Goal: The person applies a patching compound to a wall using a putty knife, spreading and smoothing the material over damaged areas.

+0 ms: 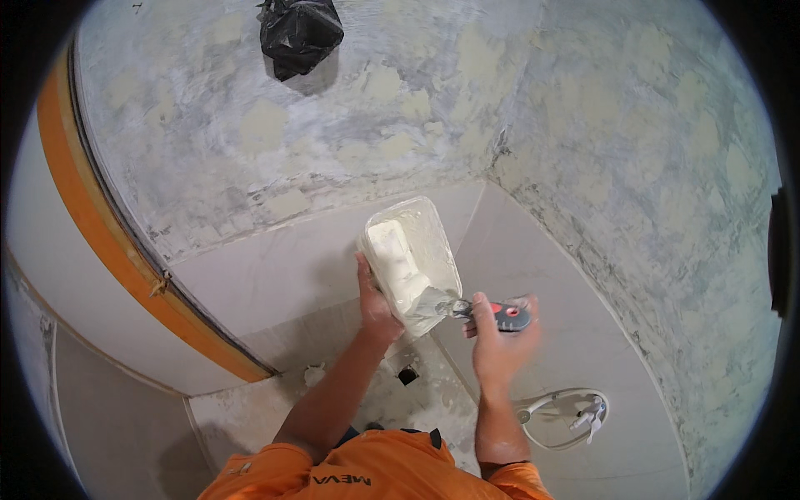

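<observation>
A rectangular, translucent white plastic tub is tilted in front of me, with a thick mass of cream-coloured filler paste inside. My left hand grips the tub by its left side, the fingers partly hidden behind it. In my right hand is a putty knife with a dark grey and red handle. Its broad blade, smeared with paste, lies over the near end of the tub, at the paste. Pale dust or paste marks my right fingers.
Patchy, filler-smeared walls meet in a corner ahead, above pale tiles. A black plastic bag covers something on the far wall. An orange-edged door frame stands left. A coiled hose hangs lower right; the floor has a square dark hole.
</observation>
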`<state>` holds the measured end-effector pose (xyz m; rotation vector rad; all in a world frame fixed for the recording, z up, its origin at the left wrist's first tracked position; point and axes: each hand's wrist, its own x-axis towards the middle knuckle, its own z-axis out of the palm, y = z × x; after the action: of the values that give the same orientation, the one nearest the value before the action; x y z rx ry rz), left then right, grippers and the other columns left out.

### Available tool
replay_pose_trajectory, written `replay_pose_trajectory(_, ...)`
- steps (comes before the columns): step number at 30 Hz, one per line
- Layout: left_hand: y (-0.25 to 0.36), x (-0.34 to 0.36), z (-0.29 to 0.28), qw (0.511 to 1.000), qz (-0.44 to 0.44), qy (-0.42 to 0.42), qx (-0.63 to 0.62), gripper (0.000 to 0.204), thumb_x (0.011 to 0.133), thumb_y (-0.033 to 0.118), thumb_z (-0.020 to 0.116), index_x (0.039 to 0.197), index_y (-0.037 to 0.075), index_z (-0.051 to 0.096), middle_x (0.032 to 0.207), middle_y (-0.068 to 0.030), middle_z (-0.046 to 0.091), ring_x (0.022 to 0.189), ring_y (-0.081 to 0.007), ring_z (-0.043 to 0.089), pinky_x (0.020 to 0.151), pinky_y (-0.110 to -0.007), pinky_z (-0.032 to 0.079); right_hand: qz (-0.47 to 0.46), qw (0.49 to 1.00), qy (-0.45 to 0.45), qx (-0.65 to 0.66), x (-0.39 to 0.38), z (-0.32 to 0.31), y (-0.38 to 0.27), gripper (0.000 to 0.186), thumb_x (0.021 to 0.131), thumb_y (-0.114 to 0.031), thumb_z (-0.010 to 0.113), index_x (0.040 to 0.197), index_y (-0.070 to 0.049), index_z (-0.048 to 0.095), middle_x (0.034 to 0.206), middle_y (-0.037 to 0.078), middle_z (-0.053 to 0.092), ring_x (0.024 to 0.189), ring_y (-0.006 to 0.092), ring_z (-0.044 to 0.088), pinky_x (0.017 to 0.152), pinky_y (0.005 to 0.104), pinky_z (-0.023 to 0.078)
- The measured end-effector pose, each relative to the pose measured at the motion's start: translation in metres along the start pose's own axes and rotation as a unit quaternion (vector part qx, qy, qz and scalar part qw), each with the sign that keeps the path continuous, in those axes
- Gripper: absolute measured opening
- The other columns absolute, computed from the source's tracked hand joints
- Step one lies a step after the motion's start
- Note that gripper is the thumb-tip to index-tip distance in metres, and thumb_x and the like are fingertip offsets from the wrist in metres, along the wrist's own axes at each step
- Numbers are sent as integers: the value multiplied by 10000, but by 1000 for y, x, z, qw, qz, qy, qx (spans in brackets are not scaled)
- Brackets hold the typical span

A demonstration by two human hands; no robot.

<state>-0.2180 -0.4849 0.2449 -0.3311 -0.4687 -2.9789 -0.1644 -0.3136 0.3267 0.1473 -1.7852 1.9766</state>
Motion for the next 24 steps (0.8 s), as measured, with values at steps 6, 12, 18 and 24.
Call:
replay_pose_trajectory(6,-3,10,3,991,88,39,95,773,1034,695,386,1551,121,398,1485,-99,519,1352,-305,525,1152,-483,428,104,986,0,133,-17,-10,33,199,945,-54,726,1006,-22,539,866,116,655,658,169,672,577,298,574)
replay_pose_trajectory(12,11,20,-6,980,109,109,125,725,1057,655,365,1522,104,436,1418,-103,577,1287,-297,582,1113,-486,473,189,966,-103,147,-6,-36,33,219,937,-58,678,1133,-7,596,934,87,658,734,175,667,671,312,585)
replay_pose_trajectory(18,6,23,-6,992,33,88,86,768,1028,687,417,1522,98,440,1428,-122,572,1296,-314,578,1091,-496,491,121,948,-242,-170,13,-51,8,371,887,-145,726,1187,62,656,842,91,680,740,175,657,700,314,545)
replay_pose_trajectory(24,-1,17,15,997,18,46,65,772,1034,674,418,1573,124,374,1527,-110,484,1358,-321,525,1142,-499,442,47,927,-273,-253,32,-57,-10,468,863,-213,766,1216,84,691,923,170,737,824,165,673,808,315,540)
